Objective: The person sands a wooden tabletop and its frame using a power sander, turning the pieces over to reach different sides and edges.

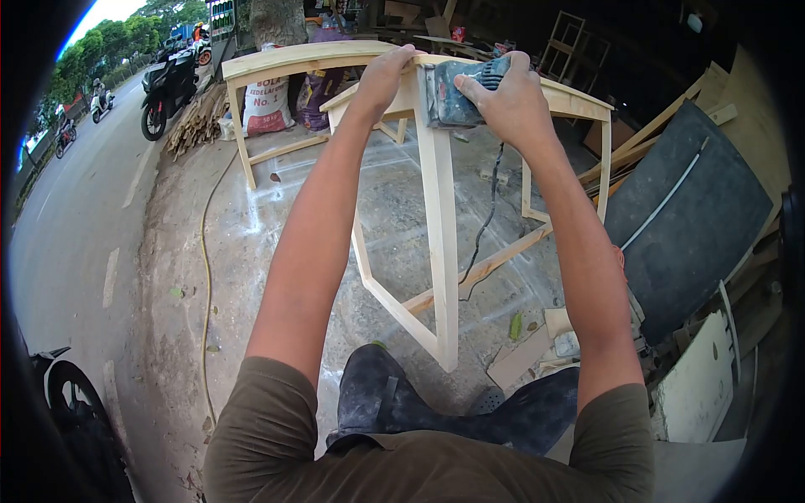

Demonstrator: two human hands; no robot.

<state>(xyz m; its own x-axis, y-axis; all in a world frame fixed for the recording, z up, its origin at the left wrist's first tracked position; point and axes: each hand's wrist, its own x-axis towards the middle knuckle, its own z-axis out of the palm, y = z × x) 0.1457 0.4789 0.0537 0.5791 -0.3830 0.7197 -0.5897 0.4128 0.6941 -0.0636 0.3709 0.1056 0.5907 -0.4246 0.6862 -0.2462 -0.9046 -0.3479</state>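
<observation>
My right hand is wrapped around a dusty blue electric sander, whose flat pad lies against the upper part of a pale wooden leg. From the tool a dark cord hangs to the ground. With closed fingers, my left hand grips the top corner of the same wooden table frame, just left of the sander. That frame stands before my legs, with crosspieces near the ground. Behind it is another pale wooden frame. The fingertips of my left hand are partly hidden by the wood.
White and purple sacks stand behind the frames. A yellowish cable runs along the ground at left, beside a road with motorbikes. At right lean a dark panel and boards. Sticks lie piled by the roadside.
</observation>
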